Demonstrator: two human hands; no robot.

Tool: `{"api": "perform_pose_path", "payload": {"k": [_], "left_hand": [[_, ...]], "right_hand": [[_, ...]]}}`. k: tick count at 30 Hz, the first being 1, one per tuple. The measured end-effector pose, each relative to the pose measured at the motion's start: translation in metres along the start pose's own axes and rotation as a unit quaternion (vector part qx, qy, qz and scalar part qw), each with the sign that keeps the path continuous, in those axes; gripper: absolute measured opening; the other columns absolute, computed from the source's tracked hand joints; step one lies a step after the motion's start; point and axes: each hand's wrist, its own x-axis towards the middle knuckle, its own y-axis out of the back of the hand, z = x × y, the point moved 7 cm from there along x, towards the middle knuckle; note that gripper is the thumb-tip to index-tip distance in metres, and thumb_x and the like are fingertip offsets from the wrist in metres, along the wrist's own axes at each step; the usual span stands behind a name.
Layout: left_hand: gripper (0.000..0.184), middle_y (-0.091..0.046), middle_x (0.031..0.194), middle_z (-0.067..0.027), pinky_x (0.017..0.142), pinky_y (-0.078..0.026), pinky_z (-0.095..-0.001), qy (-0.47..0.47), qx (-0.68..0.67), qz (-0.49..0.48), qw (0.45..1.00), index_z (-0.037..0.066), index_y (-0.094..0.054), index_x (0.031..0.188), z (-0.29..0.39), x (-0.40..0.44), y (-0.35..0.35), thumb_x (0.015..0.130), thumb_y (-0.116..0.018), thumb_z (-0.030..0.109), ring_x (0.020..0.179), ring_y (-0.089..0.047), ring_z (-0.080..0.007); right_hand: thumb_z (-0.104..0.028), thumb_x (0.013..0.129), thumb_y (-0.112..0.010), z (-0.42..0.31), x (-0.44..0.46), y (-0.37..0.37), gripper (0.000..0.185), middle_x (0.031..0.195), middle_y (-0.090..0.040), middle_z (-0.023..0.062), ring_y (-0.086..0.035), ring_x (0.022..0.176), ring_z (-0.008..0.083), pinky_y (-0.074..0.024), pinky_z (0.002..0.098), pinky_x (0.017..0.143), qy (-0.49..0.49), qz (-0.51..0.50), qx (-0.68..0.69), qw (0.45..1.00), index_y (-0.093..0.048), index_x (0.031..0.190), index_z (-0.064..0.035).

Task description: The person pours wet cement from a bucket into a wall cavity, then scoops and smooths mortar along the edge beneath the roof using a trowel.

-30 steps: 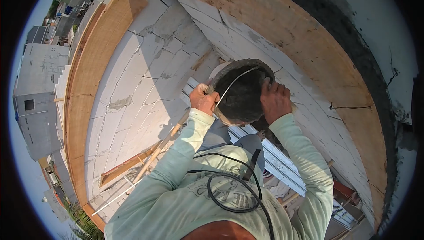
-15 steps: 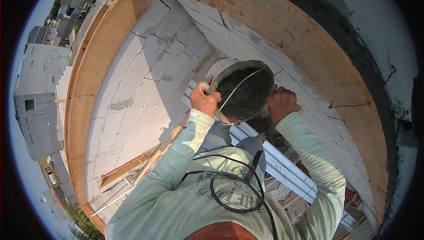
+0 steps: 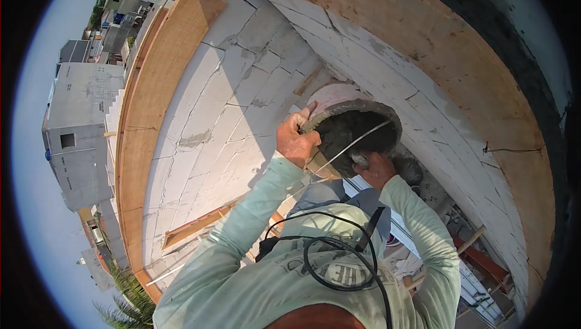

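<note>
A round bucket (image 3: 345, 96) with a wire handle (image 3: 357, 141) is tipped so that its mouth faces me, and dark grey wet material lines its inside. My left hand (image 3: 296, 137) grips the bucket's left rim, thumb toward the mouth. At the lower right of the mouth is my right hand (image 3: 376, 170), its fingers curled at the inner edge; a small greyish thing shows by the fingertips, too unclear to name.
Pale block walls (image 3: 200, 117) meet in a corner beyond the bucket. Wooden boards (image 3: 154, 93) run along the wall tops at left and right. A coiled black cable (image 3: 339, 262) lies across my shirt. Metal sheeting (image 3: 478, 292) and timber lie below. Buildings stand at far left.
My right hand has left the bucket's right side and moved down and inward to its mouth. The bucket, with my left hand on it, sits lower and farther right in view. The whole view has shifted.
</note>
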Motion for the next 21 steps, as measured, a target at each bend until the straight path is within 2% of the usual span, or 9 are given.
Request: {"api": "perform_pose_path", "payload": {"k": [1, 3, 7, 9, 11, 12, 14, 19, 21], "left_hand": [[0.021, -0.060, 0.118, -0.0222, 0.087, -0.042, -0.0260, 0.000, 0.003, 0.001, 1.000, 0.001, -0.046, 0.072, -0.003, 0.000, 0.004, 0.061, -0.057, -0.013, 0.121, -0.050, -0.0276], [0.021, -0.064, 0.116, -0.0150, 0.064, -0.046, -0.0279, -0.079, -0.056, -0.007, 0.995, -0.001, -0.045, 0.070, 0.003, -0.003, 0.006, 0.060, -0.062, -0.006, 0.074, -0.050, -0.0128], [0.016, -0.064, 0.112, -0.0147, 0.062, -0.046, -0.0277, -0.043, -0.049, 0.011, 0.998, 0.000, -0.049, 0.071, 0.005, -0.004, 0.018, 0.063, -0.061, -0.007, 0.072, -0.052, -0.0120], [0.015, -0.066, 0.095, -0.0130, 0.060, -0.046, -0.0274, -0.003, -0.152, 0.036, 0.988, 0.000, -0.053, 0.074, -0.012, 0.000, 0.027, 0.064, -0.061, -0.007, 0.068, -0.054, -0.0120], [0.017, -0.064, 0.076, -0.0092, 0.058, -0.047, -0.0286, 0.001, -0.106, 0.041, 0.994, 0.000, -0.054, 0.076, -0.027, 0.007, 0.039, 0.063, -0.061, -0.008, 0.063, -0.055, -0.0140], [0.019, -0.061, 0.067, -0.0065, 0.058, -0.048, -0.0297, 0.049, -0.090, 0.055, 0.993, 0.000, -0.054, 0.077, -0.006, -0.003, 0.034, 0.061, -0.062, -0.008, 0.060, -0.056, -0.0162], [0.021, -0.059, 0.068, -0.0075, 0.059, -0.049, -0.0299, 0.020, -0.189, 0.046, 0.981, -0.002, -0.055, 0.079, -0.025, 0.005, 0.034, 0.060, -0.061, -0.008, 0.060, -0.057, -0.0177], [0.020, -0.056, 0.066, -0.0058, 0.057, -0.048, -0.0277, -0.011, -0.189, 0.049, 0.981, 0.002, -0.050, 0.075, -0.053, 0.019, 0.046, 0.061, -0.057, -0.010, 0.057, -0.055, -0.0187], [0.014, -0.057, 0.066, -0.0065, 0.057, -0.043, -0.0310, 0.017, -0.198, 0.048, 0.979, 0.002, -0.058, 0.069, -0.062, 0.023, 0.053, 0.057, -0.065, 0.004, 0.059, -0.054, -0.0211]], "right_hand": [[-0.033, 0.078, -0.063, -0.005, 0.000, 0.001, 0.053, 0.108, -0.063, 0.0242, -0.059, 0.100, 0.0414, -0.0464, 0.0457, 0.091, -0.012, -0.013, -0.009, 1.000, -0.057, 0.123, -0.0041], [-0.032, 0.078, -0.063, -0.012, 0.003, 0.005, 0.053, 0.108, -0.063, 0.0247, -0.059, 0.101, 0.0414, -0.0462, 0.0456, 0.091, -0.004, -0.015, 0.009, 1.000, -0.057, 0.122, -0.0033], [-0.031, 0.078, -0.063, -0.032, -0.005, 0.028, 0.053, 0.107, -0.062, 0.0269, -0.059, 0.101, 0.0417, -0.0460, 0.0456, 0.090, -0.006, -0.015, 0.023, 1.000, -0.057, 0.121, -0.0010], [-0.031, 0.078, -0.063, -0.042, -0.011, 0.038, 0.053, 0.106, -0.062, 0.0274, -0.059, 0.101, 0.0420, -0.0460, 0.0457, 0.090, -0.013, -0.025, 0.015, 0.999, -0.057, 0.121, -0.0005], [-0.030, 0.078, -0.062, -0.045, -0.018, 0.051, 0.053, 0.105, -0.062, 0.0283, -0.059, 0.100, 0.0426, -0.0461, 0.0458, 0.089, -0.009, -0.036, 0.004, 0.999, -0.057, 0.120, 0.0002], [-0.030, 0.078, -0.062, -0.046, -0.021, 0.057, 0.052, 0.105, -0.062, 0.0287, -0.059, 0.099, 0.0428, -0.0462, 0.0459, 0.088, 0.004, -0.037, -0.007, 0.999, -0.057, 0.120, 0.0004], [-0.029, 0.079, -0.061, -0.052, -0.033, 0.070, 0.051, 0.104, -0.062, 0.0288, -0.059, 0.099, 0.0428, -0.0464, 0.0455, 0.088, 0.004, -0.043, -0.023, 0.999, -0.056, 0.120, 0.0012], [-0.031, 0.080, -0.060, -0.075, -0.063, 0.112, 0.053, 0.097, -0.063, 0.0286, -0.061, 0.093, 0.0417, -0.0464, 0.0445, 0.086, -0.009, -0.063, -0.006, 0.998, -0.055, 0.121, 0.0023], [-0.032, 0.080, -0.059, -0.084, -0.080, 0.131, 0.051, 0.091, -0.064, 0.0275, -0.063, 0.086, 0.0395, -0.0466, 0.0440, 0.082, -0.047, -0.065, 0.006, 0.997, -0.057, 0.119, 0.0019]]}}
